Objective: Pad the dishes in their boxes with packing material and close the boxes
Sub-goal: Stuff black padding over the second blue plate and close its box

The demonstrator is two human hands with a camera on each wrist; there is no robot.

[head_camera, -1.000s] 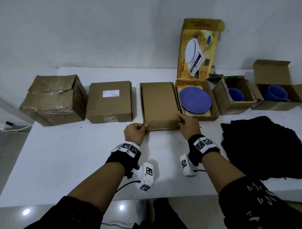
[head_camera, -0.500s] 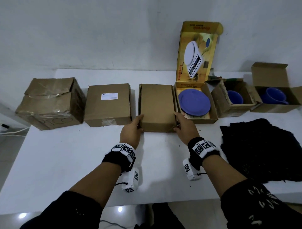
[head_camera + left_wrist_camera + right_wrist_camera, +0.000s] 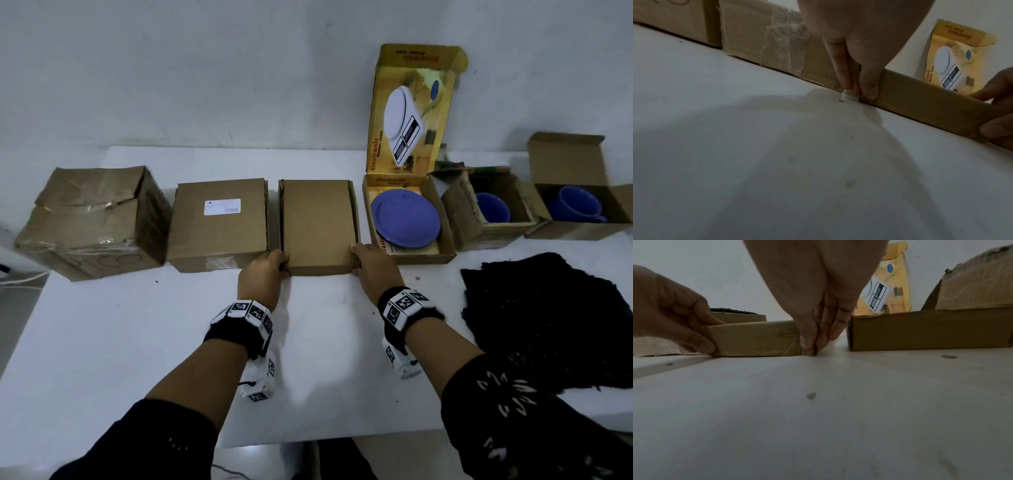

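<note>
A flat, closed brown box (image 3: pixel 318 226) lies on the white table (image 3: pixel 137 342), third in the row. My left hand (image 3: pixel 281 264) grips its near left corner, thumb on the front face (image 3: pixel 920 100) and fingers along the side. My right hand (image 3: pixel 357 260) pinches the near right corner (image 3: pixel 809 350) the same way. Right of it, a blue plate (image 3: pixel 406 219) lies in an open yellow box (image 3: pixel 445 251) with its lid upright. Further right, a blue cup (image 3: pixel 493 207) and a blue mug (image 3: pixel 579 204) each sit in an open brown box. Black packing material (image 3: pixel 548 325) lies at the right.
Two closed brown boxes stand left of the held one: a labelled box (image 3: pixel 219 222) almost touching it and a taped, dented box (image 3: pixel 92 219) at the far left. A white wall runs close behind the row. The near half of the table is bare white surface.
Both hands have slid to the box's near corners, the left opening from a fist into a corner grip. The box now sits squarer and closer to the labelled box.
</note>
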